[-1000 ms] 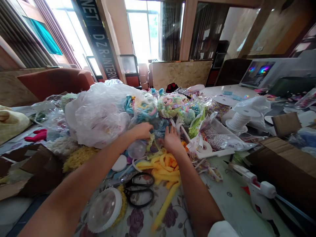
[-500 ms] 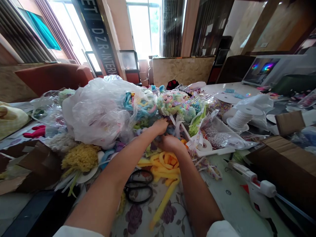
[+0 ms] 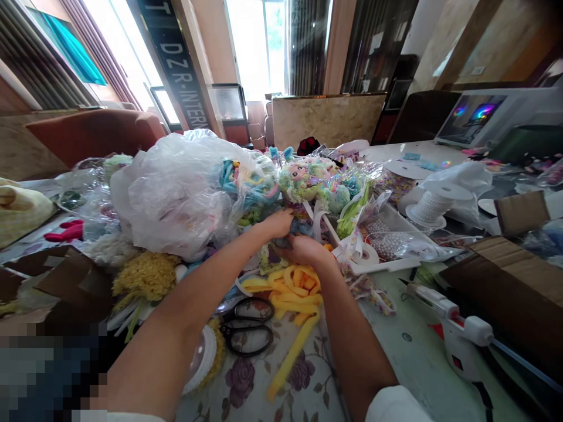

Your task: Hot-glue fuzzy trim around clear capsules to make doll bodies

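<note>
My left hand and my right hand meet in a heap of craft bits at the table's middle, fingers curled around a small blue fuzzy piece between them. Just beyond sits a pastel plush toy wrapped in clear film. A large clear plastic bag bulges to the left of my left hand. Yellow and orange chenille stems lie under my right wrist. Black scissors rest on the floral cloth below my arms.
A white tray with beads and ribbon rolls sits to the right. A white glue gun lies at the lower right beside a cardboard box. Yellow fluffy yarn and torn cardboard lie at the left. A white spool stands at the far right.
Both hands moved farther into the heap and closed together on the small blue piece. The clear dome lid at the lower left is now mostly hidden under my left arm.
</note>
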### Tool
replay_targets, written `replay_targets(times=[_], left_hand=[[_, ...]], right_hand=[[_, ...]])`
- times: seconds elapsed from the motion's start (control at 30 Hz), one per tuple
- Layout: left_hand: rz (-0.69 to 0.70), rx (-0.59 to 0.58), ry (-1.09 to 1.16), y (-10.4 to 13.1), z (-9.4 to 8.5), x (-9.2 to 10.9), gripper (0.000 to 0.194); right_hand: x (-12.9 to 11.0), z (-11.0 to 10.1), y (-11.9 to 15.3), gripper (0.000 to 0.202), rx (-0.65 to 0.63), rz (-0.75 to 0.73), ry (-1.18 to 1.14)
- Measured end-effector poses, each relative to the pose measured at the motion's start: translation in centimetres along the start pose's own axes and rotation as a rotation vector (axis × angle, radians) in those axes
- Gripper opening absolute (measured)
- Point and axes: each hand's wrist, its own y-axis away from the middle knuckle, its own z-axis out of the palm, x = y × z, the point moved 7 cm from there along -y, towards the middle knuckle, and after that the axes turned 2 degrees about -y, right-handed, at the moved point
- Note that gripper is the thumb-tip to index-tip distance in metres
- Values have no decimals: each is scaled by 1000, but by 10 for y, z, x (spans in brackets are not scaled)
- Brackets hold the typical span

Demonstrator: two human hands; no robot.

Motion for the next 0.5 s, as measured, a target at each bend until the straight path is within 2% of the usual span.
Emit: replay_targets(times=[0.13, 0.37, 0.5], left_hand=[[-27, 44, 67, 2, -4, -4, 37], [-53, 56, 167, -25, -14, -7, 58], [-70, 47, 196, -20, -17, -5, 61]], right_hand=[[0, 0, 0, 55, 0, 1, 5], [-9, 0, 5, 56, -17, 32, 31], [-17, 3, 6, 58, -56, 15, 38]])
